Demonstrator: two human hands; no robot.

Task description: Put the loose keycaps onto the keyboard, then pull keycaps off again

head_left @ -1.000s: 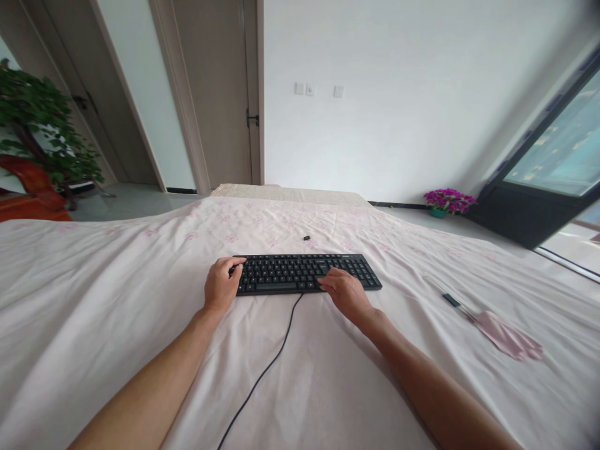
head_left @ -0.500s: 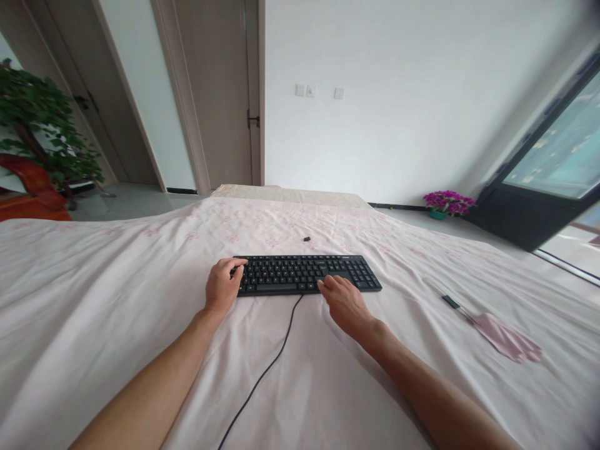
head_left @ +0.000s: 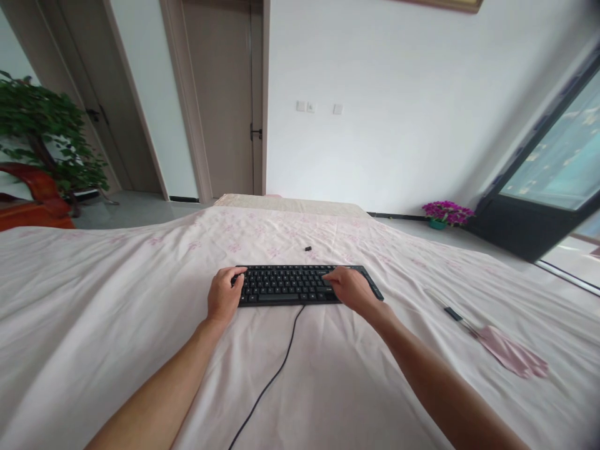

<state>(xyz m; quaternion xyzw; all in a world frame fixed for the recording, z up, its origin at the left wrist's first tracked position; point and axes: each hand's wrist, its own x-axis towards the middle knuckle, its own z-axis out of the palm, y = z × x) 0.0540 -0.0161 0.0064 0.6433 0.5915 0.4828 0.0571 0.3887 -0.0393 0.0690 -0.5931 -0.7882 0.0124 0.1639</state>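
A black keyboard [head_left: 290, 284] lies flat on the pink sheet [head_left: 117, 325], its black cable [head_left: 274, 378] trailing toward me. My left hand [head_left: 224, 299] is curled round the keyboard's left end, thumb on top. My right hand [head_left: 352, 289] rests on the keys at the right part of the keyboard, fingers laid flat and pointing left; it covers that end.
A small black object [head_left: 307, 249] lies just beyond the keyboard. A duster with a pink head [head_left: 513, 357] lies on the sheet to the right. Further off are a green plant [head_left: 42, 134], purple flowers [head_left: 446, 212], doors and a dark window frame [head_left: 525, 231].
My right hand drew back off the keys toward me, then moved forward onto the keyboard's right part again. My left hand stayed at the left end. The view tilted up slightly.
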